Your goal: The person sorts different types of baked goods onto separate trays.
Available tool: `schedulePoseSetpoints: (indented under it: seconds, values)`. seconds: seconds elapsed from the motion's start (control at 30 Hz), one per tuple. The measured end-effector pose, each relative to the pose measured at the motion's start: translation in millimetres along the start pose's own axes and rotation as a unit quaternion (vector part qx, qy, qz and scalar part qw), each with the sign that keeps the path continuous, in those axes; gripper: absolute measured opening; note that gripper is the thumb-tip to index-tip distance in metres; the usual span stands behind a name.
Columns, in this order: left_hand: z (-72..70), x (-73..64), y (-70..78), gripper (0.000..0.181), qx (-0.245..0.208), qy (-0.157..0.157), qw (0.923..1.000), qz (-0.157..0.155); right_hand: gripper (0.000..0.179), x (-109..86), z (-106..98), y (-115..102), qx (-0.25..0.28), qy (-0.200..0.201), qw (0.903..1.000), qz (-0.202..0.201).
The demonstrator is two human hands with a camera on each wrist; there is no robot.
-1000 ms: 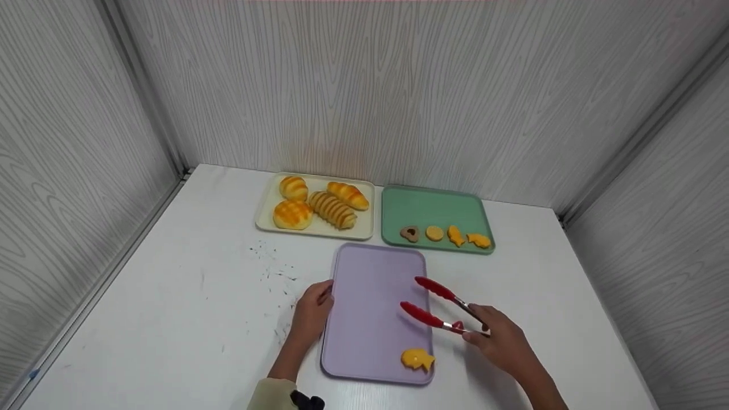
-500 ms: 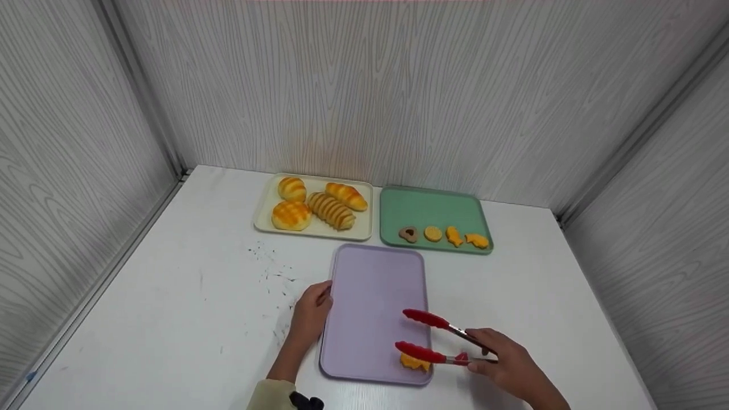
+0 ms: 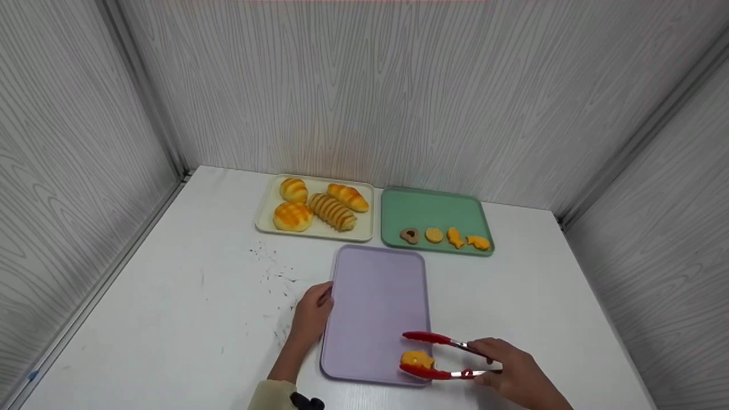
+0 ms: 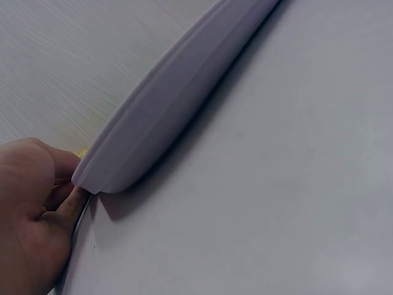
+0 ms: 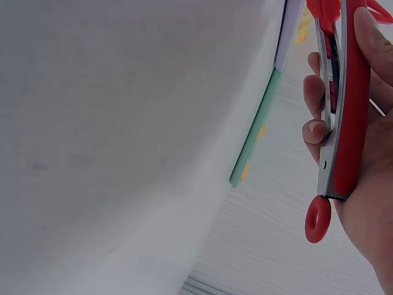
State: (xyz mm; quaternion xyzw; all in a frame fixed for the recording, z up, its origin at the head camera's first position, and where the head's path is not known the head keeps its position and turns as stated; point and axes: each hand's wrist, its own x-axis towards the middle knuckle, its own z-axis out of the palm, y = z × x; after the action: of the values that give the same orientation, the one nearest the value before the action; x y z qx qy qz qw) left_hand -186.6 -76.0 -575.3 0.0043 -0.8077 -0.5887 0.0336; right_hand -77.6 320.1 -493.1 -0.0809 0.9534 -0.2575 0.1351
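Observation:
My left hand [image 3: 312, 316] pinches the left rim of a lavender tray [image 3: 376, 302]; the left wrist view shows thumb and fingers on the edge of that tray [image 4: 141, 123]. With my right hand [image 3: 510, 364] I grip red-tipped metal tongs [image 3: 427, 337], their two arms spread. A yellow fish-shaped cookie [image 3: 417, 359] lies at the tray's near right corner, between the tong tips, with the nearer tip overlapping its lower edge. In the right wrist view the fingers wrap round the red handle of the tongs [image 5: 353, 123].
Behind stands a cream tray [image 3: 364, 232] with several breads, such as a striped roll [image 3: 332, 212] and a round bun [image 3: 293, 216]. Beside it a green tray [image 3: 433, 202] bears a heart-shaped cookie [image 3: 409, 235], a round cookie [image 3: 434, 235] and two fish-shaped cookies [image 3: 455, 237]. Wood-patterned walls enclose the table.
My right hand has moved the spread tongs toward me, from over the tray's right middle down to either side of the fish-shaped cookie. The left hand has stayed on the tray's rim.

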Motion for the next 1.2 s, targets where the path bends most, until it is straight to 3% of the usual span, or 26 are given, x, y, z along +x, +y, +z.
schedulePoseSetpoints:
  seconds: [0.2, 0.63, 0.8, 0.93, 1.07, 1.2]
  values:
    - [0.4, 0.0, 0.8, 0.039, 0.005, 0.002, 1.0000, 0.000, 0.050, -0.5, 0, 0, -0.004, 0.006, 1.0000, -0.005]
    - [-0.9, -0.1, 1.7, 0.039, -0.004, -0.002, 1.0000, -0.002, 0.047, -2.1, 4, 1, -0.051, 0.064, 0.9950, -0.058]
    - [-1.1, 0.0, 0.9, 0.040, -0.009, -0.003, 1.0000, 0.000, 0.050, -1.1, 8, 3, -0.065, 0.106, 0.9847, -0.122]
    - [-0.2, -0.6, 0.8, 0.040, -0.002, -0.004, 1.0000, 0.004, 0.054, 2.0, 11, 5, -0.061, 0.159, 0.9696, -0.176]
    - [0.2, -0.7, 0.6, 0.040, -0.001, -0.005, 1.0000, 0.000, 0.052, 9.6, 10, 0, -0.067, 0.207, 0.9612, -0.170]
    - [-0.7, -0.6, 1.1, 0.040, -0.003, -0.004, 1.0000, 0.001, 0.050, 20.4, 5, -5, -0.069, 0.232, 0.9605, -0.137]
